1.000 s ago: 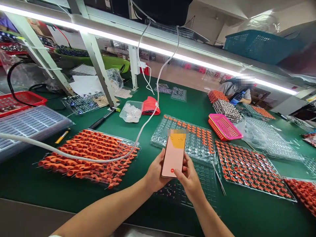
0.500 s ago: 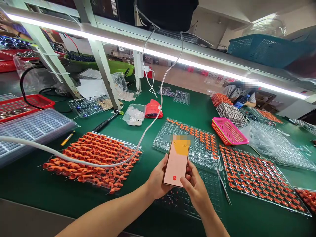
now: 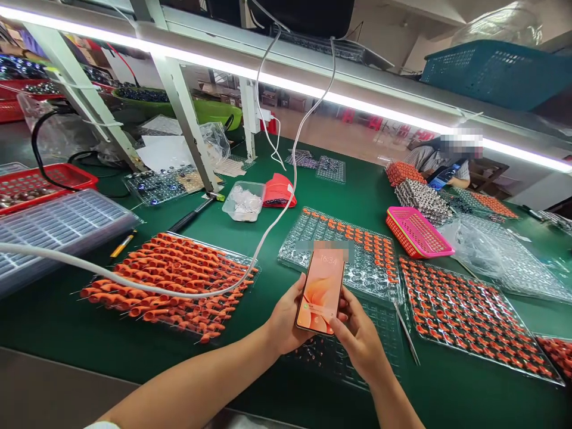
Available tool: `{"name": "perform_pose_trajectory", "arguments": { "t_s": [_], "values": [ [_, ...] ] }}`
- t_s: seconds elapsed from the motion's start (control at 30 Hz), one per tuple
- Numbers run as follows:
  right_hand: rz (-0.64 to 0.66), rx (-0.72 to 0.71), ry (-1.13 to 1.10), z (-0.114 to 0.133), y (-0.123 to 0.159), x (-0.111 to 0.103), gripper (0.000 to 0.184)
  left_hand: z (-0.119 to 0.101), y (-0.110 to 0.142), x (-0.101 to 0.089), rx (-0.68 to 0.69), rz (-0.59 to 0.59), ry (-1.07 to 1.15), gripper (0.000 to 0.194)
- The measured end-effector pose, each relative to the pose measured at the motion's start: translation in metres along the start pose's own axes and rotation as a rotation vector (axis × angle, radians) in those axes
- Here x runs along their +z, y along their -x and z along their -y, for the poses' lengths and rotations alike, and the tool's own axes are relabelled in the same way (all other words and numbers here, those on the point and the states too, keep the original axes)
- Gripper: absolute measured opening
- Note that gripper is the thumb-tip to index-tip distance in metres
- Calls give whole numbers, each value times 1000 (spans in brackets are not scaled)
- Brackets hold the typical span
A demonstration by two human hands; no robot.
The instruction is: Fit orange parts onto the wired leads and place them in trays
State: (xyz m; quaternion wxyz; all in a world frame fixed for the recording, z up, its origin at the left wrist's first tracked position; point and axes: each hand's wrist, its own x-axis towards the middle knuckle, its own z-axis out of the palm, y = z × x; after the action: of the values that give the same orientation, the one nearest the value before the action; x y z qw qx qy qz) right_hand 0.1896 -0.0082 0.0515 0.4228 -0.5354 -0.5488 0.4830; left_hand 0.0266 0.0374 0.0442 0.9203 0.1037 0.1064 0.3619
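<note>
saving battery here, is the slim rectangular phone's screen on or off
On: the phone's screen is lit, showing a pale clock above an orange petal-like pattern.

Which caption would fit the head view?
Left hand and right hand hold a phone over a green table with orange parts.

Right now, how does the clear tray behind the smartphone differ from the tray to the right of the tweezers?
The clear tray behind the smartphone has orange pieces mainly along its far and right sides; the tray to the right of the tweezers has them nearly all over. The smartphone partly hides the first tray, not the second. Both lie on the green tabletop.
</note>
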Motion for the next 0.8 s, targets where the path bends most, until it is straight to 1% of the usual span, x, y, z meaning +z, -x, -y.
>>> {"name": "perform_pose_trajectory", "arguments": {
  "t_s": [0.1,0.2,0.37,0.47,0.6,0.7,0.8],
  "values": [
    [31,27,5,2,0,-1,70,0,0,-2,3,32,12,66],
    [69,45,7,2,0,-3,74,0,0,-4,-1,51,20,66],
    [153,-4,-8,-2,1,-3,85,-1,0,-1,5,15,45,68],
    [131,-16,-17,-7,2,-3,94,-1,1,1,11,1,38,71],
    [84,10,-8,-12,2,-2,104,0,-1,0,12,-6,34,74],
    [59,-8,-31,-13,0,-6,100,0,-1,0,11,-10,14,73],
    [-7,-58,-100,-11,-3,-17,81,-2,1,1,20,-62,-22,71]
  ]
}}
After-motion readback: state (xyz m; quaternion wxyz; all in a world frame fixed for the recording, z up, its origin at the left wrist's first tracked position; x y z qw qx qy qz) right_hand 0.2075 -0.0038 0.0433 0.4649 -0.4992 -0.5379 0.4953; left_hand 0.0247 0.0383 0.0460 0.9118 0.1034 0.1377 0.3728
